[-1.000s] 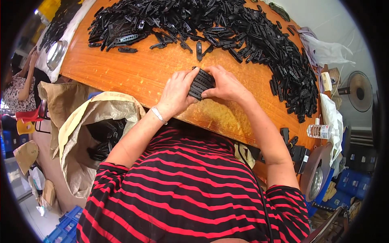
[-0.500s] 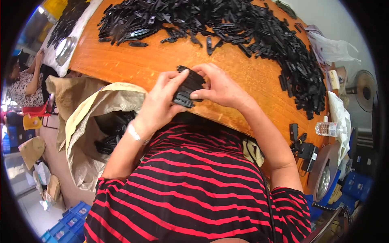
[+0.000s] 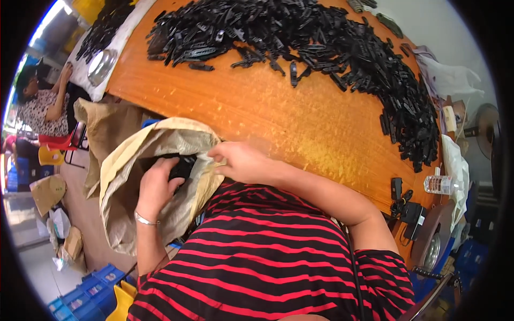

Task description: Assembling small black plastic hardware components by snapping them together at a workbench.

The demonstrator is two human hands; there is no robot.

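A woven sack (image 3: 115, 214) with a pale rolled rim stands open at the left, beside the table. Inside its mouth is my left hand (image 3: 156, 184), fingers and thumb curved around a stack of black plastic parts (image 3: 184, 167). The lower side of the stack is hidden in the sack. My right hand (image 3: 243, 161) reaches across to the sack's right rim, its fingers apart and at the rim, with nothing seen in them. Beyond both hands, a long heap of similar loose black plastic parts (image 3: 257, 32) curves over the far and right side of the table.
The orange wooden table (image 3: 257, 107) has a worn top. At its right are a black adapter with cable (image 3: 409, 211), a clear bottle (image 3: 439, 185) and a fan (image 3: 486, 131). Another person (image 3: 45, 107) sits at the far left. Blue crates (image 3: 88, 294) stand lower left.
Both hands have moved left from above the table edge to the sack. The black stack went with my left hand into the sack; my right hand let go of it.
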